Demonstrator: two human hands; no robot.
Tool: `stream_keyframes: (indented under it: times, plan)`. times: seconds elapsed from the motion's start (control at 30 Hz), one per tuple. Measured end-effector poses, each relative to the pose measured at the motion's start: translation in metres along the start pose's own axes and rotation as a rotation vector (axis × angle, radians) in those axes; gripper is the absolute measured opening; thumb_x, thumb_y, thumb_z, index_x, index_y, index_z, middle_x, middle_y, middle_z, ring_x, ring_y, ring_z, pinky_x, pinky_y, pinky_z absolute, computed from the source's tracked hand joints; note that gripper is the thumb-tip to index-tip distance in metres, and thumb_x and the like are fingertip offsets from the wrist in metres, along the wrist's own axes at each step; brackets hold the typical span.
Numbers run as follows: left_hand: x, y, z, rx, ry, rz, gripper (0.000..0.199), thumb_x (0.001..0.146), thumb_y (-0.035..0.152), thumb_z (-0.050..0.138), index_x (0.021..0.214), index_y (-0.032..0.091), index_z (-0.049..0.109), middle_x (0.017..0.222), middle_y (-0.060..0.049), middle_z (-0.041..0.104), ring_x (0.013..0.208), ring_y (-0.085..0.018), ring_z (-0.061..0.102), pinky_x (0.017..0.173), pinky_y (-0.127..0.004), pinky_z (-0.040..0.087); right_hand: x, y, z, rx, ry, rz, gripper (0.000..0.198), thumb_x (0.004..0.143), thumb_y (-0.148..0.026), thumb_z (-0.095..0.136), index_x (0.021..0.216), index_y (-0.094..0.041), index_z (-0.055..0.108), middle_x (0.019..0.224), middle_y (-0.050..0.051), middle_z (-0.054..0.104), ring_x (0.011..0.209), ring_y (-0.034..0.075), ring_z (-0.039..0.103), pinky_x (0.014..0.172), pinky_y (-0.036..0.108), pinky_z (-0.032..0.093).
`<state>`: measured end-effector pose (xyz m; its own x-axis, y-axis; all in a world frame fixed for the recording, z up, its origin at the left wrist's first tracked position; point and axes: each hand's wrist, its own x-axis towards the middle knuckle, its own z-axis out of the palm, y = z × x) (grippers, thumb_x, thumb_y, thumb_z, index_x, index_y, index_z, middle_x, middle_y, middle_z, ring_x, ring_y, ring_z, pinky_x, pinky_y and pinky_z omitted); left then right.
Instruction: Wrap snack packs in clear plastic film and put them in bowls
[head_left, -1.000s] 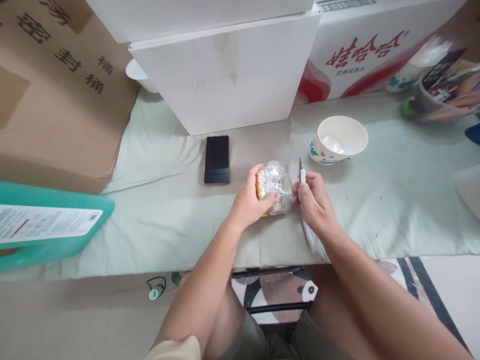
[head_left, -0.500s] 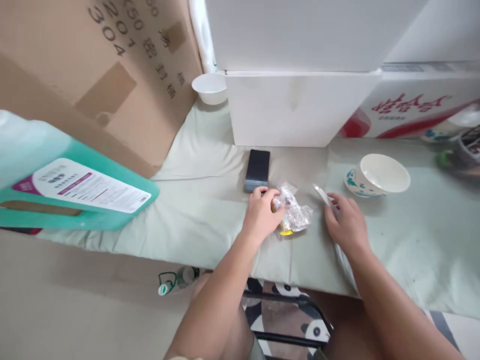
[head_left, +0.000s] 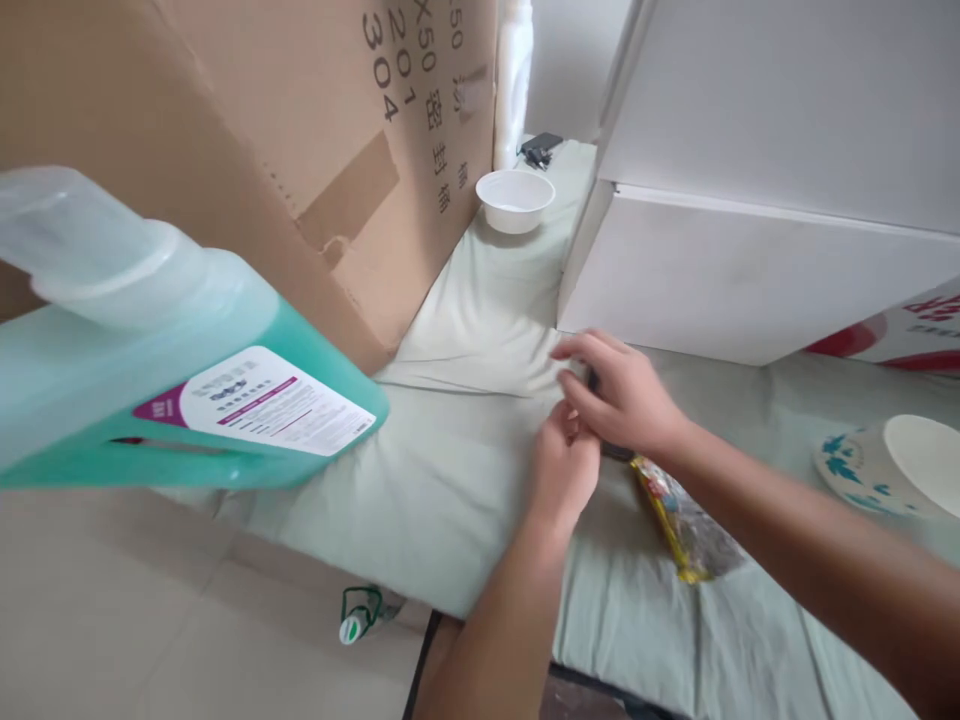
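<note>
here, the packet [head_left: 679, 525] lies rightward of left hand [head_left: 566, 470] and right hand [head_left: 622, 395]; grips unclear.

Cardboard box [head_left: 300, 140]: "304", "201", "X50", "密封桶". Jug label [head_left: 262, 405]: print too small. Carton [head_left: 904, 338]: red lettering cut off.

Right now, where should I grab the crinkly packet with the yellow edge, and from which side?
Probably pinch the packet by its yellow edge, coming from the near left. That long edge looks exposed, while the right forearm crosses above the packet's far right in this view.
</note>
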<state>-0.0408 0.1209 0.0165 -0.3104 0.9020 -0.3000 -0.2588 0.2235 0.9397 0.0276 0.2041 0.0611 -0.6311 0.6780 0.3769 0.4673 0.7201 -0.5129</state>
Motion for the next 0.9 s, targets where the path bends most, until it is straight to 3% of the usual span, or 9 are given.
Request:
stream_keyframes:
  times: [0.1, 0.2, 0.3, 0.4, 0.5, 0.6, 0.73, 0.8, 0.9]
  plan:
    - [0.012, 0.002, -0.010, -0.220, 0.102, -0.099, 0.020, 0.085, 0.026, 0.055, 0.099, 0.017, 0.065, 0.095, -0.007, 0.075, 0.080, -0.016, 0.065, 0.075, -0.029, 0.048, 0.101, 0.015, 0.064, -0.058, -0.080, 0.101, 0.022, 0.086, -0.013, 0.054, 0.104, -0.017, 0.066, 0.105, 0.008, 0.068, 0.101, 0.022, 0.065, 0.093, 0.036, 0.053]
    - [0.021, 0.002, -0.018, -0.362, 0.125, -0.199, 0.019, 0.081, 0.026, 0.058, 0.096, 0.016, 0.064, 0.084, -0.006, 0.073, 0.070, -0.015, 0.062, 0.072, -0.028, 0.047, 0.187, 0.046, 0.108, -0.142, -0.046, 0.235, 0.021, 0.094, -0.015, 0.047, 0.105, -0.010, 0.065, 0.124, 0.013, 0.061, 0.116, 0.024, 0.061, 0.100, 0.040, 0.048]
    - [0.027, 0.001, -0.026, -0.380, 0.051, -0.236, 0.009, 0.079, 0.027, 0.059, 0.076, 0.018, 0.060, 0.064, -0.003, 0.063, 0.061, -0.014, 0.057, 0.068, -0.028, 0.046, 0.244, 0.079, 0.121, -0.327, -0.031, 0.289, 0.018, 0.092, -0.021, 0.059, 0.089, -0.005, 0.067, 0.137, 0.019, 0.058, 0.132, 0.034, 0.056, 0.105, 0.049, 0.045]
    - [0.033, 0.000, -0.031, -0.379, 0.011, -0.266, 0.018, 0.079, 0.029, 0.063, 0.066, 0.019, 0.055, 0.058, 0.000, 0.055, 0.058, -0.014, 0.053, 0.065, -0.027, 0.045, 0.270, 0.104, 0.117, -0.371, -0.029, 0.263, 0.026, 0.089, -0.021, 0.058, 0.074, -0.001, 0.064, 0.149, 0.025, 0.050, 0.147, 0.042, 0.038, 0.114, 0.054, 0.030]
    - [0.038, 0.000, -0.030, -0.373, -0.006, -0.299, 0.022, 0.081, 0.028, 0.063, 0.063, 0.019, 0.053, 0.055, 0.000, 0.053, 0.057, -0.014, 0.052, 0.064, -0.028, 0.043, 0.271, 0.110, 0.116, -0.432, -0.062, 0.252, 0.030, 0.088, -0.021, 0.058, 0.066, -0.001, 0.062, 0.128, 0.022, 0.066, 0.144, 0.042, 0.042, 0.115, 0.059, 0.024]
    - [0.042, 0.002, -0.026, -0.391, 0.014, -0.302, 0.018, 0.080, 0.025, 0.061, 0.064, 0.019, 0.054, 0.054, 0.001, 0.053, 0.056, -0.013, 0.052, 0.065, -0.028, 0.042, 0.255, 0.091, 0.125, -0.474, -0.155, 0.149, 0.018, 0.092, -0.014, 0.059, 0.082, -0.003, 0.070, 0.110, 0.009, 0.073, 0.124, 0.026, 0.064, 0.113, 0.049, 0.037]
    - [0.039, 0.003, -0.023, -0.406, 0.058, -0.260, 0.015, 0.075, 0.025, 0.058, 0.062, 0.020, 0.052, 0.053, 0.002, 0.051, 0.054, -0.012, 0.047, 0.059, -0.026, 0.038, 0.215, 0.043, 0.138, -0.488, -0.291, 0.026, 0.025, 0.090, -0.006, 0.058, 0.102, -0.014, 0.078, 0.112, 0.011, 0.072, 0.102, 0.026, 0.073, 0.087, 0.037, 0.051]
    - [0.033, 0.003, -0.025, -0.388, 0.093, -0.200, 0.016, 0.074, 0.025, 0.057, 0.060, 0.021, 0.050, 0.053, 0.002, 0.049, 0.054, -0.012, 0.045, 0.058, -0.025, 0.036, 0.188, 0.022, 0.133, -0.497, -0.346, 0.003, 0.030, 0.087, -0.003, 0.059, 0.101, -0.020, 0.079, 0.109, 0.012, 0.073, 0.091, 0.027, 0.073, 0.073, 0.035, 0.050]
    - [0.023, 0.003, -0.031, -0.364, 0.174, -0.094, 0.018, 0.074, 0.025, 0.056, 0.058, 0.021, 0.048, 0.052, 0.004, 0.045, 0.055, -0.011, 0.044, 0.058, -0.025, 0.035, 0.140, 0.003, 0.106, -0.493, -0.478, -0.063, 0.034, 0.085, -0.002, 0.057, 0.097, -0.023, 0.080, 0.107, 0.011, 0.072, 0.081, 0.024, 0.069, 0.062, 0.033, 0.040]
